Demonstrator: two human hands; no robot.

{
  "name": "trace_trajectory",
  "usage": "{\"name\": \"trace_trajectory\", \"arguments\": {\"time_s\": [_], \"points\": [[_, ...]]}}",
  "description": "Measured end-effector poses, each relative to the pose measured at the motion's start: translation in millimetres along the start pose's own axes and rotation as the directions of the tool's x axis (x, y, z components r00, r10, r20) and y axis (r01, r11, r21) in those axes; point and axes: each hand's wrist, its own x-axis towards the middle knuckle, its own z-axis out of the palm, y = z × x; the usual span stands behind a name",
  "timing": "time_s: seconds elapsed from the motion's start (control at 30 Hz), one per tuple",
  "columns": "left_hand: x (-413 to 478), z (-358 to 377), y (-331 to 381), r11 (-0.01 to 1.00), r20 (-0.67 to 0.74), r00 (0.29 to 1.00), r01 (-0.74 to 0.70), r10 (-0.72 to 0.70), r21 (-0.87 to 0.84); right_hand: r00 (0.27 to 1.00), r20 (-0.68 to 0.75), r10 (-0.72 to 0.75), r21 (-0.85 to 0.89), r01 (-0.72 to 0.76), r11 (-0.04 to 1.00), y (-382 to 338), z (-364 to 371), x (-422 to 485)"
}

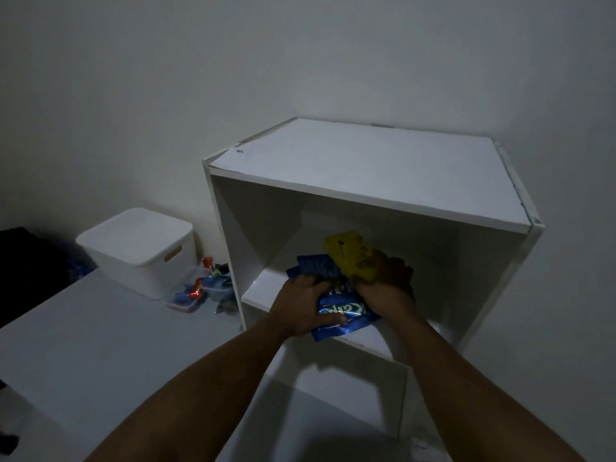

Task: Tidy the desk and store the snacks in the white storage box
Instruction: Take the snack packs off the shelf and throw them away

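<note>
Both hands reach into the open white shelf unit (366, 168) that stands on the white surface (100, 328). The left hand (301, 305) has its fingers curled over a glossy blue snack packet (343, 316) lying at the front edge of the shelf board, with 1 more blue packet (315, 266) just behind it. The right hand (386, 281) grips a yellow snack packet (346, 258), held upright beside the blue ones. The white storage box (140, 251) sits lidded on the surface to the left, against the wall. Between it and the shelf unit lies a clear tray (186, 303) of mixed snacks (labels too dim to read).
</note>
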Motion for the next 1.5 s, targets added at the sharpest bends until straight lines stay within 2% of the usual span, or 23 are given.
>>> {"name": "trace_trajectory", "arguments": {"time_s": [0.13,0.3,0.47,0.6,0.77,0.97,1.13,1.4,1.5], "points": [[1,2,-6,0.996,-0.021,1.000,-0.021,0.023,0.088,0.996,-0.084,0.010,0.035,-0.007,0.999,-9,-10,-2],[1,-7,-7,0.992,-0.034,0.997,-0.070,0.074,0.100,0.996,-0.084,0.012,0.118,-0.002,0.993,-2,-11,-7],[2,-22,-15,0.992,0.019,0.992,-0.126,0.126,-0.013,0.998,-0.039,0.051,0.171,-0.043,0.984,-15,-23,-36],[4,-32,-20,0.986,-0.024,0.988,-0.152,0.150,-0.065,0.986,-0.168,-0.022,0.212,0.058,0.976,-22,-30,-44],[2,-33,-25,0.969,0.038,0.988,-0.139,0.150,-0.206,0.991,-0.132,0.031,0.225,-0.001,0.974,-28,-30,-49],[-1,-33,-25,0.920,-0.043,0.980,-0.198,0.195,-0.338,0.981,-0.194,0.013,0.264,0.040,0.964,-23,-25,-48],[2,-29,-28,0.930,-0.031,0.963,-0.268,0.269,-0.253,0.971,-0.240,0.002,0.229,0.055,0.972,-19,-24,-37],[6,-40,-26,0.931,0.037,0.989,-0.124,0.145,-0.344,0.966,-0.259,-0.003,0.211,0.059,0.976,-9,-17,-22],[8,-39,-27,0.932,0.039,0.990,-0.112,0.133,-0.346,0.958,-0.286,-0.030,0.198,0.089,0.976,-9,-18,-26]]}}
